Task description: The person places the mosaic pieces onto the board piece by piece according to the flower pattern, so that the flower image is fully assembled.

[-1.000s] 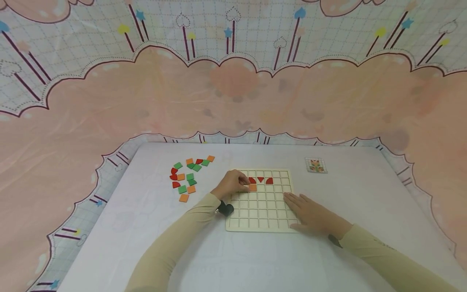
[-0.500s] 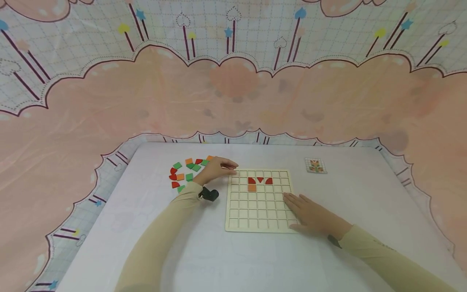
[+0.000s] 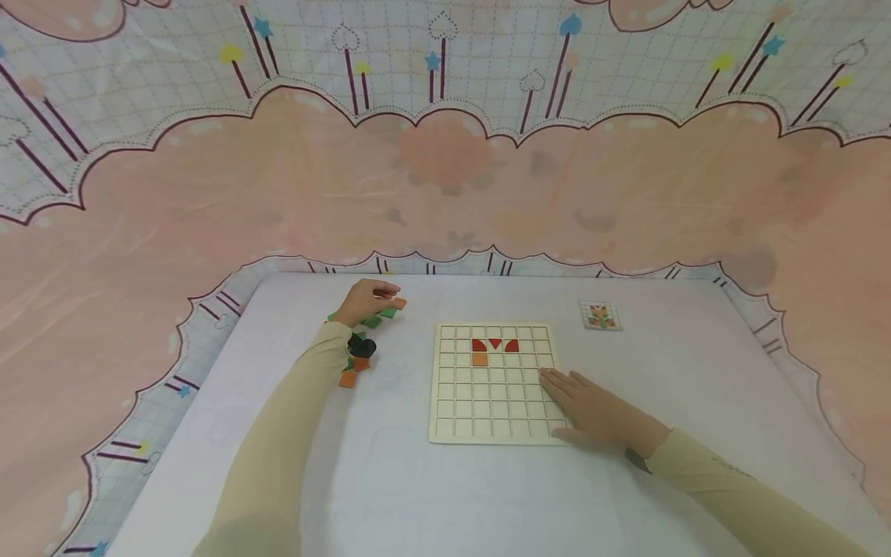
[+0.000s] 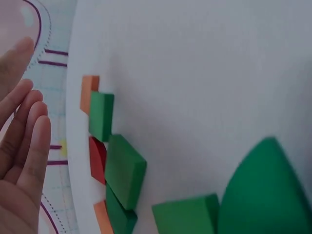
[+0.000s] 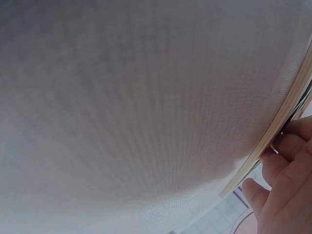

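Observation:
Above the loose tiles at the table's left, my left hand (image 3: pixel 365 302) holds nothing. Its fingers look nearly straight in the left wrist view. Beneath and beside it lie green tiles (image 3: pixel 388 313), an orange square tile (image 3: pixel 400 304) and a red tile (image 4: pixel 97 159); my hand and wrist hide part of the pile. My right hand (image 3: pixel 595 410) rests flat on the right edge of a cream grid board (image 3: pixel 494 394). In the board's grid sit two red quarter-circle tiles (image 3: pixel 512 346), a red triangle tile (image 3: pixel 495 343) and an orange square tile (image 3: pixel 479 359).
A small pattern card (image 3: pixel 601 316) lies to the right behind the board. More orange square tiles (image 3: pixel 348 380) lie near my left wrist. The white table (image 3: pixel 445 495) runs back to a patterned cloth (image 3: pixel 452 201).
My left hand has left the orange square tile on the board and moved left to above the loose tiles. The right hand has stayed on the board's edge.

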The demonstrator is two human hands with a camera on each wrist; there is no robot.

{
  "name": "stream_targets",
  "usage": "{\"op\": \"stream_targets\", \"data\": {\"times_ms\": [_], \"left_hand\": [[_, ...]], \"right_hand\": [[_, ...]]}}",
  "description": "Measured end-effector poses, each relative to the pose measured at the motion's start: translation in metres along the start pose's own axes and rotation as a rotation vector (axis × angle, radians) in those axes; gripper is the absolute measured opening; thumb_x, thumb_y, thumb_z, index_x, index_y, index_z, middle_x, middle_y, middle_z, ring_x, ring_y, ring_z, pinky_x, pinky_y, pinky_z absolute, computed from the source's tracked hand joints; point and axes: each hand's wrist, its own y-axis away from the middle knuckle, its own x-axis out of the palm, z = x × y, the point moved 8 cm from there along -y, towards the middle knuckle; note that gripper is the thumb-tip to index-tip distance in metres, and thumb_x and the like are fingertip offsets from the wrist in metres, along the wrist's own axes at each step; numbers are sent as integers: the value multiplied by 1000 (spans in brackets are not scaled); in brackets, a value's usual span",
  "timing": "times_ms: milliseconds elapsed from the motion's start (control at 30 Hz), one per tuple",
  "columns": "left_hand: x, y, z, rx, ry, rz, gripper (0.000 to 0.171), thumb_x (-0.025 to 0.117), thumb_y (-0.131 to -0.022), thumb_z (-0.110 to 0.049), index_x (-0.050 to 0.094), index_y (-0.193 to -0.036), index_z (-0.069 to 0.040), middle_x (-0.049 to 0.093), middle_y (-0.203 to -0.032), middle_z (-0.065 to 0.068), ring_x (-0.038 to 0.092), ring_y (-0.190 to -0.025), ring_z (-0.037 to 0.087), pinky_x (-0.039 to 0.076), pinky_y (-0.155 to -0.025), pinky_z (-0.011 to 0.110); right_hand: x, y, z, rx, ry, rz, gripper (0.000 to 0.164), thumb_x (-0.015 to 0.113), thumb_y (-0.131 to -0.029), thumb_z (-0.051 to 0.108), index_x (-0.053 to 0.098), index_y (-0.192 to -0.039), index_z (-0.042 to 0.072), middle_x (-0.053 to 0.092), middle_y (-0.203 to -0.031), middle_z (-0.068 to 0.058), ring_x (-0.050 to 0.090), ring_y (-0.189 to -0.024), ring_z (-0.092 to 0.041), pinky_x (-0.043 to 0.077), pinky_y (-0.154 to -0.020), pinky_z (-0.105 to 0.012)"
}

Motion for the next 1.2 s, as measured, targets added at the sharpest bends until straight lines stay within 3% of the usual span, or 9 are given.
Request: {"op": "stream_targets", "data": {"times_ms": [67, 300, 633, 833, 1200], "left_hand": [[-1, -3, 6, -15, -16, 4, 41, 70, -85, -17, 62, -121, 0, 63, -119, 20, 59, -107, 31, 52, -80, 34], [-2, -10, 14, -42, -103, 6, 41, 69, -85, -16, 61, -122, 0, 61, -123, 21, 57, -110, 34, 47, -94, 43], [4, -19, 17, -55, -175, 12, 38, 72, -81, -13, 65, -115, 2, 66, -108, 19, 59, -98, 28, 48, -86, 36], [7, -19, 16, -82, -180, 16, 33, 71, -81, -8, 67, -112, 2, 66, -108, 19, 59, -97, 28, 48, -87, 37], [24, -21, 3, -7, -194, 62, 31, 72, -80, -5, 68, -109, 2, 68, -109, 19, 62, -100, 29, 50, -88, 37]], "right_hand": [[-1, 0, 1, -7, 5, -11, 79, 47, -92, 53, 23, -148, 2, 23, -156, -12, 24, -143, -29, 23, -115, -47], [-5, 0, 3, -35, -1, -46, 78, 51, -91, 50, 27, -146, -2, 26, -154, -16, 28, -141, -32, 26, -113, -50], [-2, -1, 2, -7, -19, -2, 80, 50, -91, 51, 24, -147, 1, 23, -156, -13, 24, -143, -30, 23, -115, -48], [-3, -2, 4, -18, -11, -2, 79, 48, -92, 52, 24, -147, 1, 23, -156, -13, 24, -143, -29, 24, -115, -48], [-5, 0, 4, -23, 2, -25, 78, 52, -91, 49, 27, -146, -1, 27, -154, -15, 28, -141, -31, 26, -113, -49]]}}
